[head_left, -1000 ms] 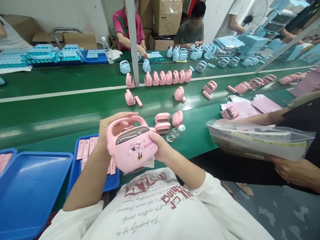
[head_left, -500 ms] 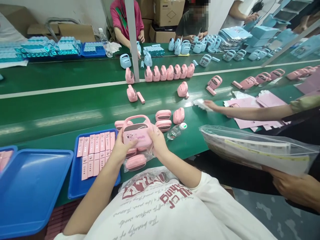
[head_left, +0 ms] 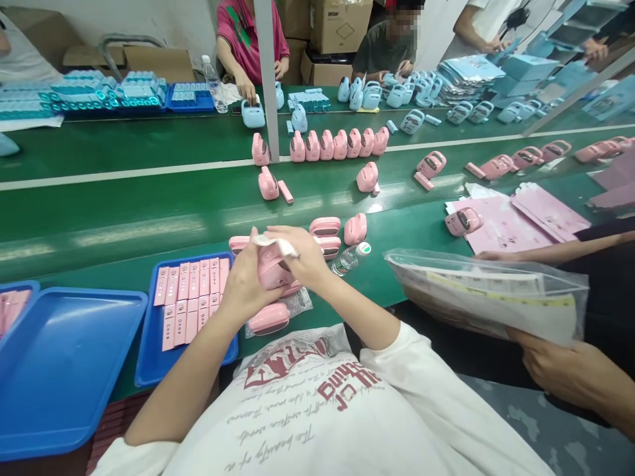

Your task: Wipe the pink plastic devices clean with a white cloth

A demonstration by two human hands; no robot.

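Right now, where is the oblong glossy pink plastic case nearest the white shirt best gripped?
I'd probably take the case by its rounded ends, coming from the near side: it sits crosswise with both ends showing, and the left hand is just beyond its far edge.

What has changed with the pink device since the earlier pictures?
The pink device was lowered and turned, its printed front mostly hidden. The left hand moved from its handle to its body; a white cloth now shows at the right hand. The bottle, blue tray and pink pieces stayed.

Pink case (head_left: 270, 270), white cloth (head_left: 278, 245), blue tray (head_left: 59, 363) — plain
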